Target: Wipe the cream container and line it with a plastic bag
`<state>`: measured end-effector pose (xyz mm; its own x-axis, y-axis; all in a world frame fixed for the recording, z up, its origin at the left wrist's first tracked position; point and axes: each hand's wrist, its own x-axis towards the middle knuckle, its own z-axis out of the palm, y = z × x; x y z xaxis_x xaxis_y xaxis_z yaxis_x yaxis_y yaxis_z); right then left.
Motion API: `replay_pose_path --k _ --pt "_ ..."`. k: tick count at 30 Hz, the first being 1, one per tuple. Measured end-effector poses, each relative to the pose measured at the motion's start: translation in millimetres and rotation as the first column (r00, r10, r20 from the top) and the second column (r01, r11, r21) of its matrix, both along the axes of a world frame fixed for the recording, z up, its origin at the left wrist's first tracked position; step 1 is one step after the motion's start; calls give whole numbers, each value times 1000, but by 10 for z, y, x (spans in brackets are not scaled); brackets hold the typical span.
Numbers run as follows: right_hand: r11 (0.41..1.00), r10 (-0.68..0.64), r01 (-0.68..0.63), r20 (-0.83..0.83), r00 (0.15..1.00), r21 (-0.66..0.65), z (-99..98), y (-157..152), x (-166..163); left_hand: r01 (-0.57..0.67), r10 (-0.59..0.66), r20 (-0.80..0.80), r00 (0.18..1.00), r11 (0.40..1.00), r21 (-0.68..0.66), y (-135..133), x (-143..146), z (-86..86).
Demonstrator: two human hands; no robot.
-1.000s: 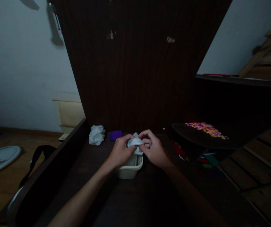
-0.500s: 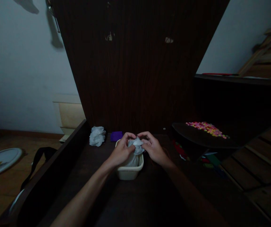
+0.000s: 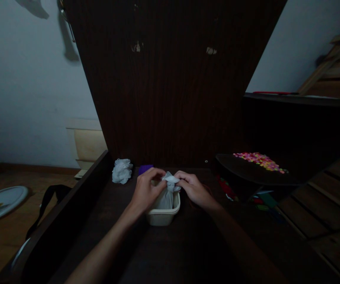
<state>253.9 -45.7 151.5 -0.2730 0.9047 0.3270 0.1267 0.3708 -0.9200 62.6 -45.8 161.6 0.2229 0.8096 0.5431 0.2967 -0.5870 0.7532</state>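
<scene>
A thin whitish plastic bag [image 3: 165, 199] sits in a cream rectangular container [image 3: 161, 219] on the dark desk. Its twisted top stands above the rim, between my hands. My left hand [image 3: 149, 186] pinches one end of that top with thumb and fingers. On the other side my right hand [image 3: 192, 188] grips the opposite end, fingers closed. What the bag holds inside, if anything, cannot be made out. Behind my left hand a purple item [image 3: 145, 169] is partly covered.
A crumpled white plastic bag [image 3: 122, 171] lies at the desk's back left. Pink and yellow bits [image 3: 259, 161] cover part of a dark rounded shelf [image 3: 231, 167] on the right. A raised dark board [image 3: 77, 209] edges the left side; a tall dark panel [image 3: 170, 98] stands behind.
Both hands have pulled the bag's top into a narrower twist. My left hand has shifted slightly left and now covers more of the purple item.
</scene>
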Motion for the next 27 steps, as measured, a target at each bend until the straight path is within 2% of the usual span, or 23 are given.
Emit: replay_pose_path --k 6,10,16,24,27 --pt "992 -15 3 97 995 128 96 -32 -17 127 -128 -104 986 992 -8 1 -30 58" --pt "985 -69 60 49 996 165 139 -48 -55 185 -189 -165 968 982 -37 -6 -22 99" --pt "996 -54 61 -114 992 67 133 -17 -73 275 -281 -192 940 960 -60 -5 -47 113" --pt "994 -40 47 -71 997 97 185 1 -60 350 -369 -121 922 924 -153 16 -50 116" --pt "982 -120 117 9 993 150 220 -2 -59 389 -403 -48 914 902 -187 36 -51 122"
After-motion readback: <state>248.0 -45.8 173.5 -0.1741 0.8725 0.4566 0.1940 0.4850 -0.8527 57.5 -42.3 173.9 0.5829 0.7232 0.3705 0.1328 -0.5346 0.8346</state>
